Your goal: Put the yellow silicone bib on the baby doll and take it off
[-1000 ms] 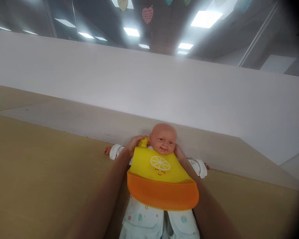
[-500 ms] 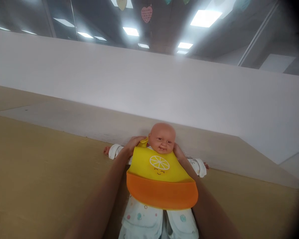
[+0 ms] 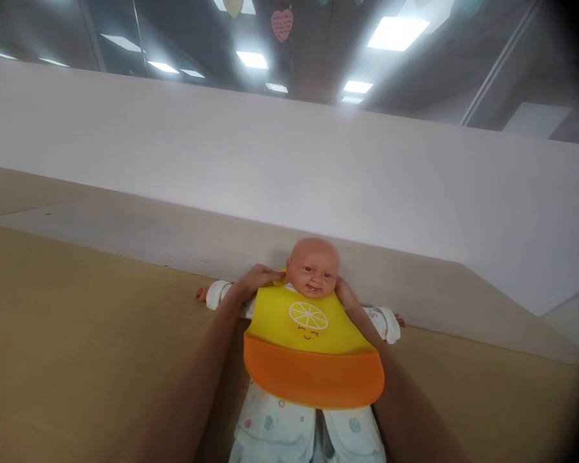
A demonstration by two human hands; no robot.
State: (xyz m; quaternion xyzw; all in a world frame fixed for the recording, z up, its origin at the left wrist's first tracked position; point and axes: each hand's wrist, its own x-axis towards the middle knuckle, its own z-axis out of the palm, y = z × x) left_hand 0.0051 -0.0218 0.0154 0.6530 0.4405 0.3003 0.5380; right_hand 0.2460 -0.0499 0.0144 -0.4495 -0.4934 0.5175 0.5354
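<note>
A bald baby doll (image 3: 313, 260) in white patterned clothes (image 3: 275, 418) lies face up, its arms stretched out sideways. Over its chest lies a yellow bib (image 3: 275, 315) with a citrus-slice print and an orange catch pocket (image 3: 313, 373). At the left of the doll's neck, my left hand (image 3: 258, 278) pinches the bib's yellow neck strap. My right hand (image 3: 347, 296) is on the other side of the neck, against the bib's edge; its fingers are hidden behind the doll's head and neck.
The doll lies on a tan surface (image 3: 101, 334). Beyond its head runs a pale grey strip (image 3: 174, 225) and then a white wall (image 3: 289, 154). Glass above shows ceiling lights and a pink heart-shaped note (image 3: 282, 26).
My left hand has shifted slightly outward and now covers more of the strap. The doll's arm on that side has moved a little left. My right hand looks unchanged.
</note>
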